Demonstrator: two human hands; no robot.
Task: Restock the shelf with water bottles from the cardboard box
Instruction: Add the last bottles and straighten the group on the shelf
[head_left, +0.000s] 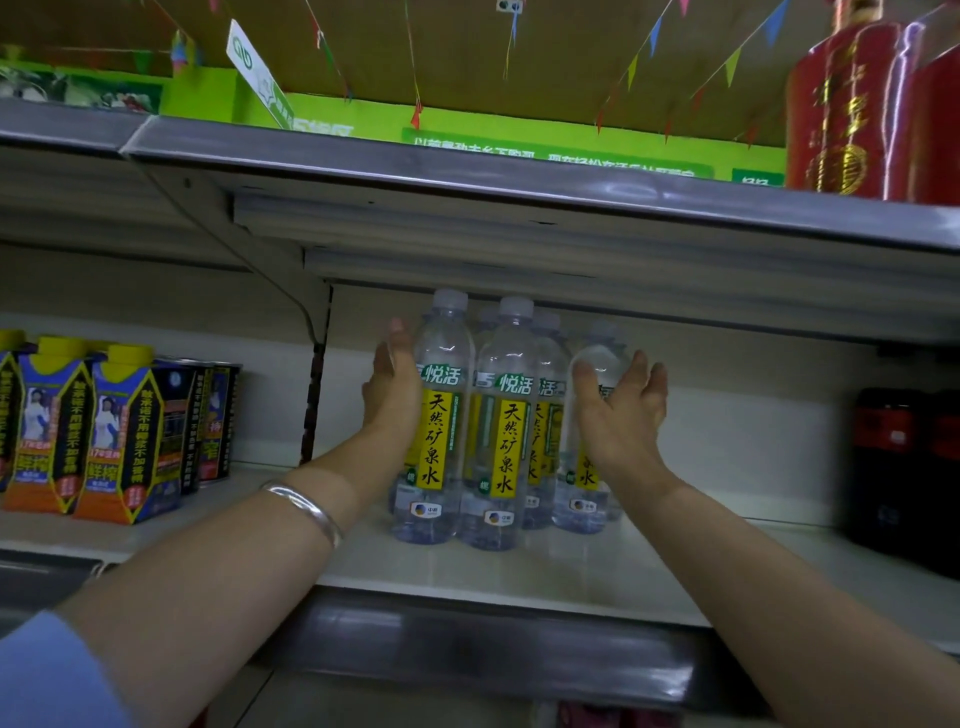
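Right, both hands flat against a cluster of water bottles on the middle shelf.

Nearest: two bare forearms, a silver bangle on the left wrist, a blue sleeve at the bottom left corner. Left hand and right hand both spread open, palms facing inward; left palm pressed on the leftmost bottle, right palm against the rightmost, fingers not curled around either. Water bottles: at least five upright on the white shelf, packed touching, more behind hard to count. Clear plastic, pale caps, yellow label strip with black characters, green band above. Left bay: about four juice cartons. Right edge: dark bottles, blurred. Top shelf: red bottle.
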